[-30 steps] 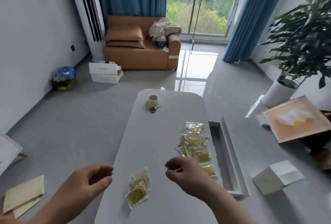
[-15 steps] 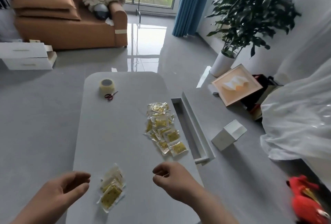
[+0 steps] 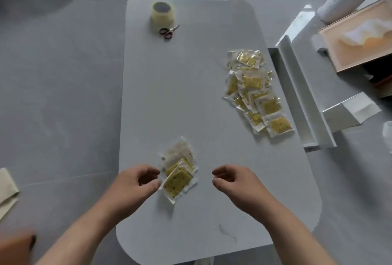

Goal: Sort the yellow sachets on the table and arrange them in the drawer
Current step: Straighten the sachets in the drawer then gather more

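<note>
A small stack of yellow sachets (image 3: 179,172) lies on the desk (image 3: 169,99) in the lower middle of the frame, between the two hands. It fans from a speckled top sachet up toward the centre, its long axis tilting slightly to the right. The left hand (image 3: 135,182) is the nearer: its loosely curled thumb and forefinger stand apart, with their tips right at the stack's left edge, though whether they touch it cannot be told. It holds nothing. The right hand (image 3: 237,182) hangs a little apart to the right of the stack, fingers loosely curled, and it too holds nothing. A much larger spread of sachets (image 3: 254,93) lies well apart at the right middle of the frame. It stretches from upper left to lower right along the desk's right edge, just beside the open white drawer (image 3: 308,103). The drawer runs parallel to that spread, and no sachet shows in the part of its inside that can be seen. The right hand looks better placed to reach both. At the upper middle, a roll of tape (image 3: 162,15) stands just beside a small pair of scissors (image 3: 168,31).
</note>
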`<state>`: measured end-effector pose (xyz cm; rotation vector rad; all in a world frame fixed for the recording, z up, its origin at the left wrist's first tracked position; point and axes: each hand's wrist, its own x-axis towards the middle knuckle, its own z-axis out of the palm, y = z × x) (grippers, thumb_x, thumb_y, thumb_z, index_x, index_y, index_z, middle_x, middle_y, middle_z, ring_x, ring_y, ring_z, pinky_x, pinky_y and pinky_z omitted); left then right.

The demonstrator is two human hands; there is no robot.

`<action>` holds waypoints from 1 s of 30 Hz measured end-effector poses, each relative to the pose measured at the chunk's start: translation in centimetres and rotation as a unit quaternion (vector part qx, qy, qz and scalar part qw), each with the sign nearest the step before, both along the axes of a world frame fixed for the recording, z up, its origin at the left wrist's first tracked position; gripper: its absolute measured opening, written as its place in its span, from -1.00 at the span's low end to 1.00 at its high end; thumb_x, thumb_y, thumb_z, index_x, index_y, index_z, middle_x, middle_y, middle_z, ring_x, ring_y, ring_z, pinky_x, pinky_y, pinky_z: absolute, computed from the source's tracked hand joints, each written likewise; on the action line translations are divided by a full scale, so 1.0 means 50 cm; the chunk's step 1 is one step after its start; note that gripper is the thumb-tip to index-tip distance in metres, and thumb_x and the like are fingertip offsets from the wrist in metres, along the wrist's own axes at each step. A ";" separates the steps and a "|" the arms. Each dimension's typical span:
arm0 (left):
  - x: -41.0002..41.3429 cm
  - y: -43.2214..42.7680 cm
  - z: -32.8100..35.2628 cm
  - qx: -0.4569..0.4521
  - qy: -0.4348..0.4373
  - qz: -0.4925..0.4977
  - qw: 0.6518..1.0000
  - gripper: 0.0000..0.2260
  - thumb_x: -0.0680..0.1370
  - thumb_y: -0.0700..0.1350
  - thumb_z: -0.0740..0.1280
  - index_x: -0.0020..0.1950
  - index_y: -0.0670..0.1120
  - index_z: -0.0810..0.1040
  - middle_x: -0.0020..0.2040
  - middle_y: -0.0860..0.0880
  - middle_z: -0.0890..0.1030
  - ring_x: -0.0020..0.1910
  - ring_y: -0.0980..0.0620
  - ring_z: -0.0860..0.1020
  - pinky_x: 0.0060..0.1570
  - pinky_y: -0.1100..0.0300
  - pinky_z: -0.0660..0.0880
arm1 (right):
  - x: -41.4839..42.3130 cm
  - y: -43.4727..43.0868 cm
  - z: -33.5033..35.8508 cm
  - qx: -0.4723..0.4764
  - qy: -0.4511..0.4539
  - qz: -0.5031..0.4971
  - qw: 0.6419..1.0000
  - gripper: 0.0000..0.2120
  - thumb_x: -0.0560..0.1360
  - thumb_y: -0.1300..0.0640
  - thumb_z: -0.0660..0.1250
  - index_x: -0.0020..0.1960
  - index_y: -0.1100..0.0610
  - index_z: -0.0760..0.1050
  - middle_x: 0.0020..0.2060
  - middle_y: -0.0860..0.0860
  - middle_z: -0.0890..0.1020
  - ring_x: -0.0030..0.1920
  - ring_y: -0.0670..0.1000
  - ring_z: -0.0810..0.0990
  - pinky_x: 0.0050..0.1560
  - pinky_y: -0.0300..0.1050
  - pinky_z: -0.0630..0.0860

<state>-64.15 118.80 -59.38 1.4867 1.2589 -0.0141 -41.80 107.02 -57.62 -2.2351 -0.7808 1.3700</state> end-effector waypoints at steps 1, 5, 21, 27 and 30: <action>0.009 -0.001 -0.032 0.006 0.008 -0.004 1.000 -0.86 0.49 -0.14 0.42 -0.01 0.07 0.59 -0.05 0.12 0.65 -0.02 0.23 0.60 -0.04 0.34 0.48 | 0.001 0.003 -0.028 0.000 0.001 -0.005 1.000 -0.83 0.50 0.09 0.37 0.09 -0.01 0.60 -0.10 -0.14 0.65 -0.06 -0.16 0.63 -0.05 -0.25 0.55; 0.044 -0.032 -0.170 0.065 0.055 0.011 0.996 -0.81 0.49 -0.09 0.40 0.10 -0.01 0.61 -0.04 0.08 0.62 -0.02 0.10 0.59 0.01 0.15 0.51 | -0.001 -0.004 -0.144 -0.014 0.024 -0.029 0.999 -0.89 0.49 0.10 0.39 0.01 -0.03 0.60 -0.14 -0.11 0.66 -0.15 -0.13 0.62 -0.10 -0.18 0.56; 0.098 -0.090 -0.358 0.218 0.165 -0.083 0.958 -0.59 0.43 0.02 0.42 0.19 -0.06 0.40 0.05 -0.04 0.51 0.00 -0.13 0.51 -0.10 0.05 0.42 | -0.027 0.021 -0.287 -0.020 0.068 -0.052 0.996 -0.94 0.50 0.12 0.39 -0.07 -0.04 0.58 -0.20 -0.09 0.64 -0.22 -0.14 0.58 -0.14 -0.22 0.52; 0.072 -0.068 -0.345 0.150 0.146 -0.031 0.977 -0.84 0.45 0.01 0.42 -0.03 0.01 0.55 -0.08 0.04 0.58 -0.06 -0.08 0.55 -0.19 0.12 0.43 | -0.030 0.029 -0.298 -0.015 0.068 -0.054 0.996 -0.93 0.50 0.13 0.39 -0.11 -0.04 0.58 -0.23 -0.10 0.64 -0.24 -0.12 0.58 -0.18 -0.22 0.53; 0.031 -0.057 -0.335 0.113 0.143 0.047 0.982 -0.93 0.44 -0.04 0.44 -0.17 -0.01 0.59 -0.25 0.04 0.62 -0.19 -0.05 0.57 -0.21 0.08 0.49 | -0.029 0.046 -0.309 -0.003 0.004 0.034 0.999 -0.88 0.50 0.13 0.37 0.01 -0.02 0.59 -0.15 -0.11 0.65 -0.14 -0.13 0.61 -0.12 -0.27 0.54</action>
